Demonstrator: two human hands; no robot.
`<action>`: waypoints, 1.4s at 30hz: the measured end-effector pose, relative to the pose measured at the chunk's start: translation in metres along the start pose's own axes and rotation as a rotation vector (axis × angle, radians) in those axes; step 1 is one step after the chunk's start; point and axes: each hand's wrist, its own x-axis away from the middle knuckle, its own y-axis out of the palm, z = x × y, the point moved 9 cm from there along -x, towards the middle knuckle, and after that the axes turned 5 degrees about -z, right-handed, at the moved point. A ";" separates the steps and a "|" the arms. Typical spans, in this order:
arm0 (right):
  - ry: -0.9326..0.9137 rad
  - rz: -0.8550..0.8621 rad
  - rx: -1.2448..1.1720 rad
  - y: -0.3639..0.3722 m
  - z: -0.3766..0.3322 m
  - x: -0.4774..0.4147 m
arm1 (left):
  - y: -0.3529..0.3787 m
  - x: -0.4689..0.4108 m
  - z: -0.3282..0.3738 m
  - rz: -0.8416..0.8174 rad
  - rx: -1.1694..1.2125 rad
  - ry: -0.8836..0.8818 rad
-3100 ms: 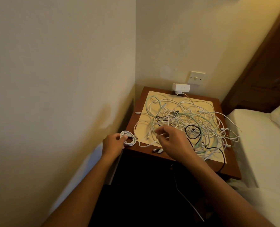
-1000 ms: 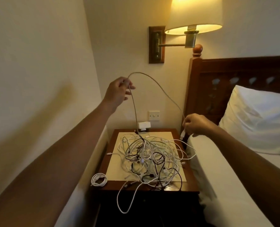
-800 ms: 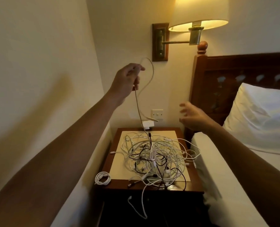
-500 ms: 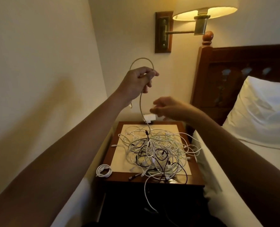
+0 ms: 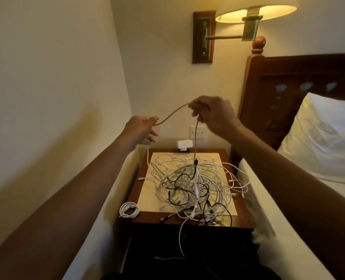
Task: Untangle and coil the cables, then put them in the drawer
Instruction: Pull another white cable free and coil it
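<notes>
A tangle of white, pale green and black cables (image 5: 193, 184) lies on a cream mat on the wooden nightstand (image 5: 240, 223). One light cable (image 5: 172, 113) is lifted above the pile. My left hand (image 5: 142, 131) pinches one part of it and my right hand (image 5: 212, 116) grips it higher up, a short span stretched between them. From my right hand the cable drops straight down into the tangle. A small coiled white cable (image 5: 129, 209) sits at the nightstand's front left corner. One white cable end hangs over the front edge. No drawer shows.
A wall runs close along the left. A bed with a white pillow (image 5: 319, 138) and a dark wooden headboard (image 5: 288, 81) stands to the right. A lit wall lamp (image 5: 254, 13) hangs above. A white plug adapter (image 5: 184, 144) and a wall socket sit behind the nightstand.
My left hand has come down and to the left with the cable. My right hand has risen and taken hold of the cable, so a length is now stretched between both hands.
</notes>
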 end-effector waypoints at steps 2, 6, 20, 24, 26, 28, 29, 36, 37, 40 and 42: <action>-0.041 0.028 0.021 -0.021 -0.013 -0.013 | 0.003 0.004 -0.011 -0.019 -0.056 -0.056; -0.037 0.129 0.020 -0.047 -0.025 -0.034 | 0.012 0.016 0.004 -0.042 -0.205 0.086; -0.318 0.091 0.207 -0.092 -0.103 -0.025 | 0.022 0.078 0.172 0.014 -0.082 0.570; -0.150 -0.042 0.337 -0.089 -0.052 -0.003 | 0.029 0.081 0.160 -0.331 0.162 0.502; -0.028 -0.157 0.346 -0.083 -0.008 0.016 | 0.022 0.080 0.148 -0.320 0.095 0.511; 0.051 -0.193 0.328 -0.082 0.031 0.037 | 0.014 0.076 0.131 -0.259 0.033 0.495; 0.095 -0.188 0.328 -0.083 0.048 0.048 | 0.010 0.073 0.120 -0.225 0.008 0.481; 0.356 -0.555 0.097 -0.034 0.068 0.098 | 0.057 0.090 0.098 -0.301 -0.148 0.462; 0.311 -0.540 -0.011 -0.024 0.048 0.095 | 0.068 0.094 0.107 -0.302 -0.171 0.503; 0.217 -0.432 -0.248 -0.007 0.009 0.084 | 0.071 0.099 0.129 -0.175 -0.303 0.592; 0.198 -0.307 -0.163 -0.019 0.009 0.079 | 0.053 0.093 0.125 -0.108 -0.439 0.574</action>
